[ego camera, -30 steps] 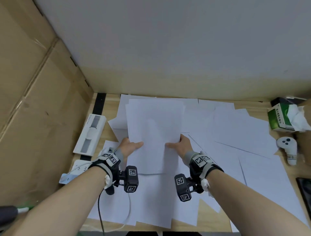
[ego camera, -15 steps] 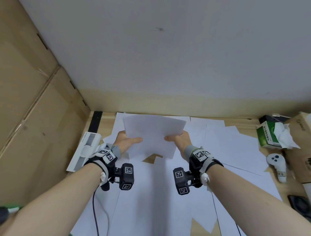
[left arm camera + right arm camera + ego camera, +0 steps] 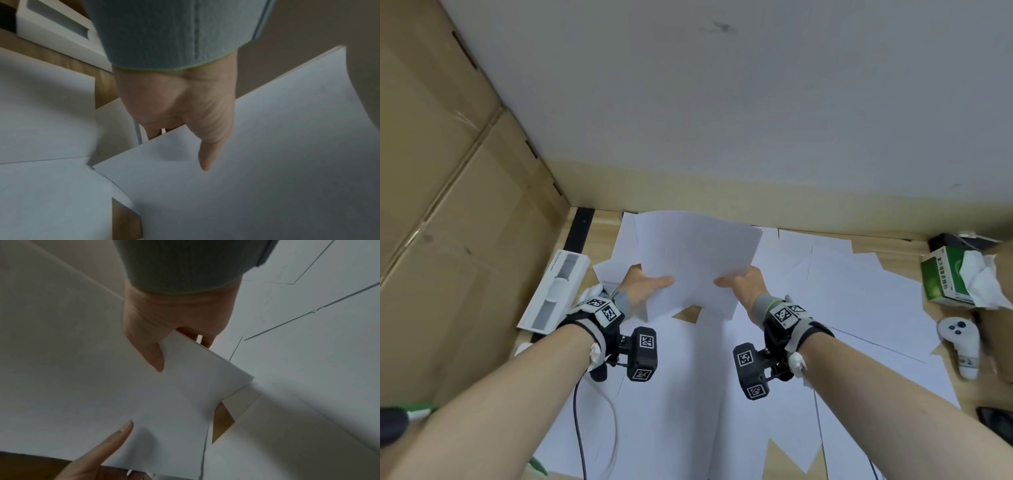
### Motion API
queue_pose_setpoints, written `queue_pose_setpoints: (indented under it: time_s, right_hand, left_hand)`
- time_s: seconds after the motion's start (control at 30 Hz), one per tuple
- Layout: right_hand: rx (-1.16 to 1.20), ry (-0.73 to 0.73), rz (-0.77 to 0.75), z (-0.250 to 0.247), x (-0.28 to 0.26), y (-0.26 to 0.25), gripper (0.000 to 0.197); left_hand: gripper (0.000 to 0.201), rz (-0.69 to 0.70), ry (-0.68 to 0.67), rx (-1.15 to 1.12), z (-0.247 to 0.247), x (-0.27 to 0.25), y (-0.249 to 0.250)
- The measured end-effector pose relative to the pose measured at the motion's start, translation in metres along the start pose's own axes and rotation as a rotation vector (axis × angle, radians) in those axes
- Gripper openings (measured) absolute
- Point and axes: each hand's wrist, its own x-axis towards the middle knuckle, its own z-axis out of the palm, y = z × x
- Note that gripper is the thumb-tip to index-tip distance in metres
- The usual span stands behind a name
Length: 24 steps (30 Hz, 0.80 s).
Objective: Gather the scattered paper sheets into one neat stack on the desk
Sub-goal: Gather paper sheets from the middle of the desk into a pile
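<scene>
Wooden desk [image 3: 599, 236] under scattered sheets [image 3: 859, 301]; green tissue box [image 3: 945, 277] lettering unreadable. Left hand [image 3: 643, 286], right hand [image 3: 739, 286] pinch lifted paper stack [image 3: 695, 253], thumbs on top.

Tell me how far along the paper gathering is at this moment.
Early stage. Done: a few sheets are collected into a small bundle. In hand: the left hand and right hand pinch that bundle at its near edge, thumbs on top, lifted above the desk. Left: many loose sheets lie spread and overlapping across the desk, and no neat stack is set down.
</scene>
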Motion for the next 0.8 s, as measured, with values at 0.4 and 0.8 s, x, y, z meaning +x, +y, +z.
queue_pose_setpoints:
  time_s: [0.4,0.8]
  right_hand:
    - [-0.085,-0.073,-0.019,0.007,0.011,0.003,0.005]
    - [-0.182,-0.017,0.165,0.045,0.034,0.035,0.013]
  left_hand:
    - [0.027,0.042,0.101,-0.079,-0.012,0.01,0.007]
    - [0.02,-0.119,0.117,0.013,-0.036,0.027,-0.052]
